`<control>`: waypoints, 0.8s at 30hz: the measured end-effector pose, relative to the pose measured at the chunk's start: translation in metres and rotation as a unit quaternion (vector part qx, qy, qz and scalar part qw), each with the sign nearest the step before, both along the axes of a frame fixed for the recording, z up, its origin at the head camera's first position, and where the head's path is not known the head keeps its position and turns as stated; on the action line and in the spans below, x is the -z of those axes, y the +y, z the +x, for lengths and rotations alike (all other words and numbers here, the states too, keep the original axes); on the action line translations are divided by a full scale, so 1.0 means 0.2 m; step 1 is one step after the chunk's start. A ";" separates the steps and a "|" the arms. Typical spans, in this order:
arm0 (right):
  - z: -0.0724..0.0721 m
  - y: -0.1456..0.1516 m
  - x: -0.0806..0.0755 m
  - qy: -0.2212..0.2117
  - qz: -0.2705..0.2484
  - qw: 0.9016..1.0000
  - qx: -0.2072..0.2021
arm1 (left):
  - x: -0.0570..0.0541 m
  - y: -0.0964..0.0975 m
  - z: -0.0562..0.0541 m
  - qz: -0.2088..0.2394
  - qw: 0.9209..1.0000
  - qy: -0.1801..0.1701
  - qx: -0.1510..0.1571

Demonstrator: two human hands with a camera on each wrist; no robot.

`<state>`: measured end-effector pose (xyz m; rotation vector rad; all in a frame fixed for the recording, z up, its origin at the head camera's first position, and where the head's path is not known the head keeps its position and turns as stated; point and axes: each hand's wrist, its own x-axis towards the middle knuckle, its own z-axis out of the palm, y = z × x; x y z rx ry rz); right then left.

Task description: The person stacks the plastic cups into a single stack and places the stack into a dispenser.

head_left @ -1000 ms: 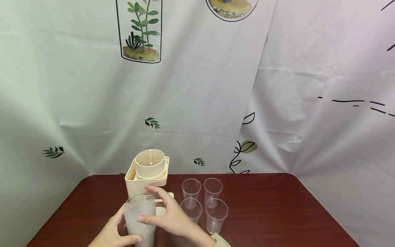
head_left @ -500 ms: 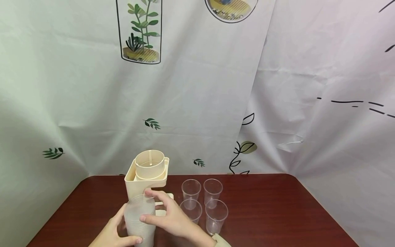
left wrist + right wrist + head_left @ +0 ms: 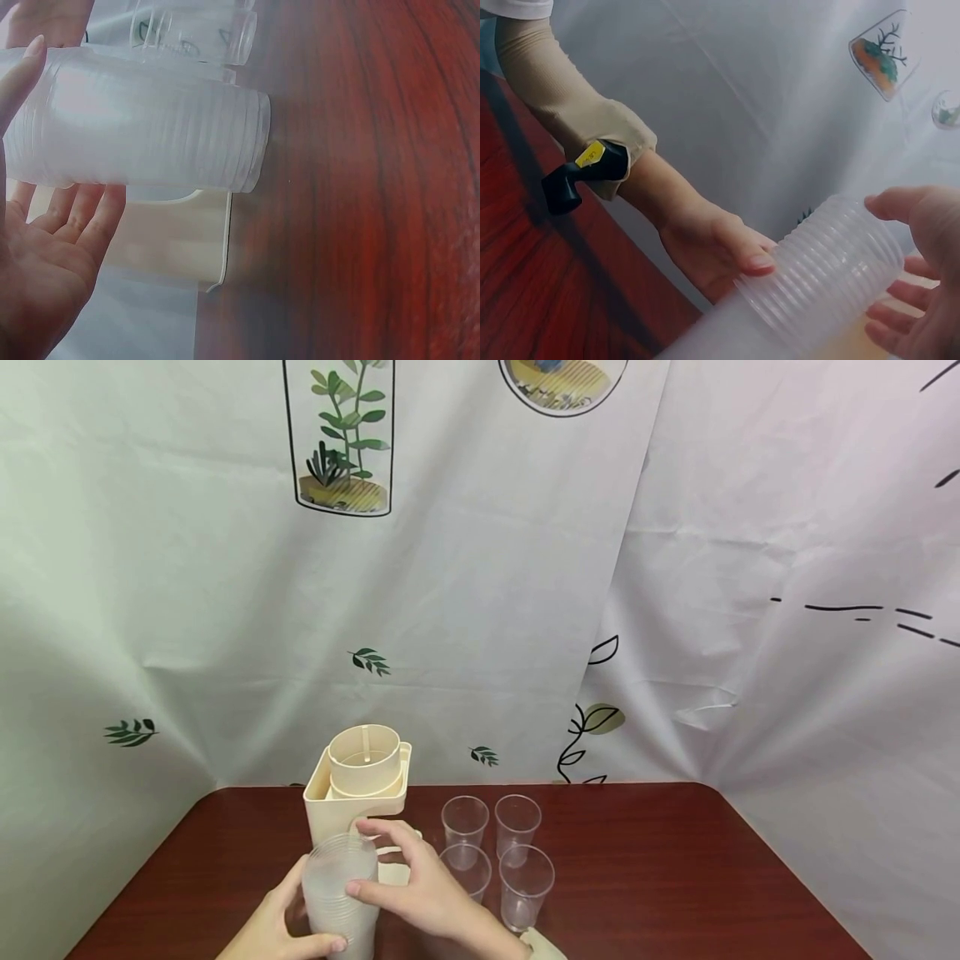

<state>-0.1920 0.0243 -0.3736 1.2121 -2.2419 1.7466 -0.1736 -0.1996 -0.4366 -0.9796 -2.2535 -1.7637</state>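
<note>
A tall stack of nested clear plastic cups point(image 3: 341, 897) stands nearly upright near the table's front edge, rims up. My left hand point(image 3: 277, 918) grips its lower part, thumb in front; the left wrist view shows several fingers point(image 3: 94, 217) along the stack's other side. My right hand point(image 3: 423, 881) spans the right side of the top rims, its thumb against the rim and its index finger behind. From the right wrist, the thumb point(image 3: 896, 202) touches the stack's end, the other fingers beyond it. Finger contact behind the stack is partly hidden.
Directly behind the stack is a cream holder point(image 3: 322, 818) with a round cup point(image 3: 365, 768) on top. Several single clear cups point(image 3: 527, 872) stand upright in two rows to the right on the dark red table point(image 3: 660, 877). A printed curtain point(image 3: 465, 610) hangs behind.
My right thumb has slid slightly right along the rim. The left hand and the stack stay nearly in place, as do the single cups.
</note>
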 end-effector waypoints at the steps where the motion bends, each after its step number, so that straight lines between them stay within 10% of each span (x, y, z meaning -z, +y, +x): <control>1: 0.00 0.00 0.00 0.005 -0.002 1.000 0.002 | 0.00 0.00 0.00 -0.001 1.000 0.004 -0.002; 14: 0.03 0.14 -0.03 0.077 0.000 0.995 0.062 | -0.02 0.01 0.02 -0.017 0.995 -0.088 -0.044; 20: 0.04 0.23 -0.03 0.200 -0.012 0.975 0.094 | -0.03 0.02 0.02 -0.011 0.997 -0.068 -0.045; 24: 0.04 0.30 -0.04 0.197 -0.006 0.975 0.103 | -0.01 0.02 0.01 -0.004 0.999 -0.039 -0.033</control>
